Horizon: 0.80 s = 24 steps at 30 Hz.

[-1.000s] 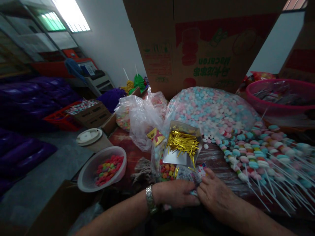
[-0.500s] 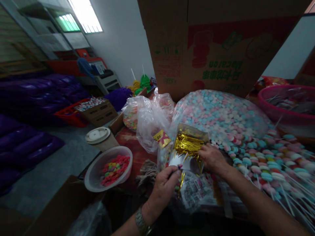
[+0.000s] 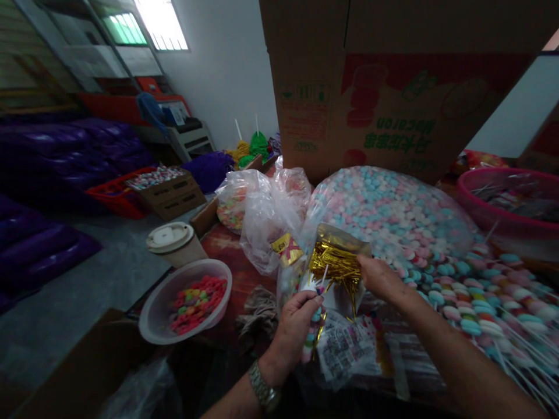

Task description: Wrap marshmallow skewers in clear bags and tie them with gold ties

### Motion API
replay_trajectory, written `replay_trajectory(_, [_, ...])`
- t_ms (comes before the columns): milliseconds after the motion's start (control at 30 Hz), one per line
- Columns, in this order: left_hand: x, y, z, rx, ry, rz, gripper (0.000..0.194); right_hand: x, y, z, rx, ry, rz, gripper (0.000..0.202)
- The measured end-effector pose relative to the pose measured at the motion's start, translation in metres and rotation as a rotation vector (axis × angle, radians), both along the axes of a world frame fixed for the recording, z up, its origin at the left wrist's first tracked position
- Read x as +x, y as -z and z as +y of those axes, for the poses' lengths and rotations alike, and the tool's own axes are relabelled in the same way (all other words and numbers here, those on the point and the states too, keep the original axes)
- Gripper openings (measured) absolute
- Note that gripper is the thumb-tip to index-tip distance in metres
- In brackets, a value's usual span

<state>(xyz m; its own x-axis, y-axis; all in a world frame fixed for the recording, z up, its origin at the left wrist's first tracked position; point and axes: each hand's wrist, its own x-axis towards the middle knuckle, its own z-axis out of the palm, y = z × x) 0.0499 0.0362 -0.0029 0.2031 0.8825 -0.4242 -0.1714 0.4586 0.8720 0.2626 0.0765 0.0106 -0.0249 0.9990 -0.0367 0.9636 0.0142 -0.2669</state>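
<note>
One box [image 3: 344, 234] of gold ties [image 3: 332, 259], left grip [image 3: 295, 327] clamped on candy skewer [image 3: 311, 336], right grip [image 3: 381, 280] unclear

A big cardboard carton [image 3: 314, 87] is standing at the back, and its printed word "Macaron" is showing upside down. Nearer, a translucent white bowl [image 3: 159, 314] is holding red, yellow and green candies [image 3: 198, 302] just beside a lidded container [image 3: 187, 254], while a crumpled greyish cloth [image 3: 258, 311] is lying near it. Farther left, shiny purple sacks [image 3: 39, 250] are lying near a red crate [image 3: 126, 205], and a barred window [image 3: 161, 23] is glowing above.
</note>
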Motion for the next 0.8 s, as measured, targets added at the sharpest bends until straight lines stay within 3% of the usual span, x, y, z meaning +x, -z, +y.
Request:
replay_trajectory(133, [0.007,-0.005,0.001,0.017,0.017,0.027,0.023,-0.006,-0.003,-0.018,0.032,0.003,0.184,0.021])
replay_trajectory(333, [0.021,-0.008,0.000,0.066,0.091,0.056,0.020,-0.050,-0.007,-0.072,0.032,-0.084,0.840,0.028])
replay_trajectory(467, [0.026,-0.006,-0.005,0.133,0.196,0.060,0.014,-0.059,-0.001,-0.080,0.053,-0.055,0.873,0.044])
replay_trajectory(633, [0.020,-0.001,-0.012,0.224,0.354,0.185,0.023,-0.054,0.006,-0.079,0.047,-0.053,0.803,0.058])
replay_trajectory(700, [0.018,0.001,-0.015,0.230,0.353,0.168,0.026,-0.057,0.010,-0.082,0.084,0.007,0.786,0.061])
replay_trajectory(800, [0.018,0.002,-0.017,0.155,0.244,0.057,0.027,-0.063,0.017,-0.089,0.172,0.191,0.906,0.065])
